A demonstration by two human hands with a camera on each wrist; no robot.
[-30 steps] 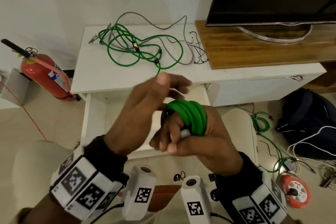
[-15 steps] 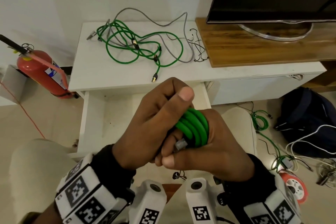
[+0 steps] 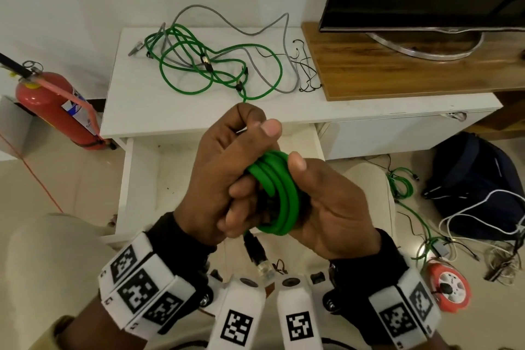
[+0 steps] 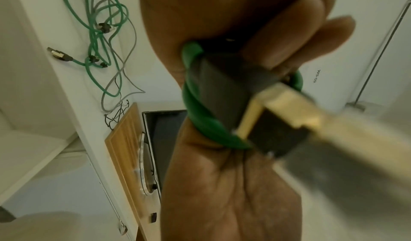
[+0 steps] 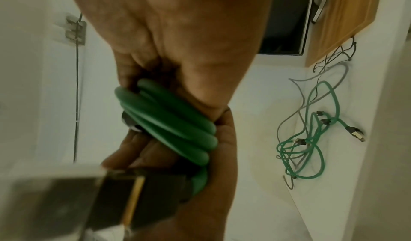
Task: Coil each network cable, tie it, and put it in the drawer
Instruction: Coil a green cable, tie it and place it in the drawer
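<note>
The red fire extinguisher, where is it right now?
In the head view, the red fire extinguisher lies on the floor at far left, beside the white cabinet and its open drawer.

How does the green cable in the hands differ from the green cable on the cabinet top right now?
The held green cable is wound into a tight small coil; the green cable on the cabinet sprawls in loose wide loops. The held one is gripped by the left hand and right hand; the other lies untouched, tangled with a grey cable. Both are green with dark-booted plugs.
</note>
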